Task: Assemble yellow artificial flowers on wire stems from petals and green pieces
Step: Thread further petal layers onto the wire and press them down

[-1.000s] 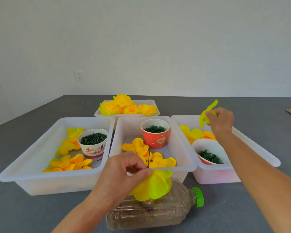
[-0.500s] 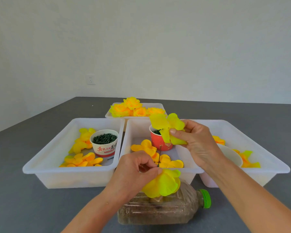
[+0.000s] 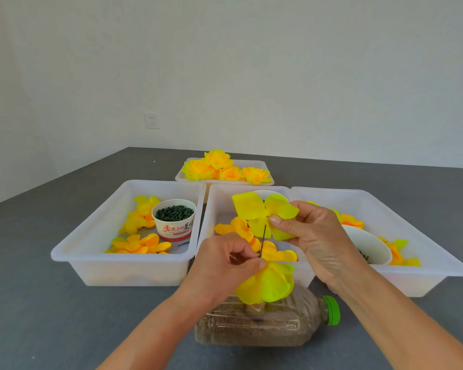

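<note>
The wire stem of a part-built yellow flower is pinched upright by the curled fingers of the left hand, above a bottle lying on the counter. A yellow petal piece is pinched by the right hand at the wire's tip.

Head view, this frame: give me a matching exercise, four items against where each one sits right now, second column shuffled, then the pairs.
Items
1. petal piece
2. wire stem
3. plastic bottle
4. finished flowers

Places
A. in the far tray at the back
B. lying on its side on the table, below the hands
C. pinched in the right hand, over the middle bin
D. gripped by the left hand, pointing up at the petal piece

Pairs: 1-C, 2-D, 3-B, 4-A
</note>
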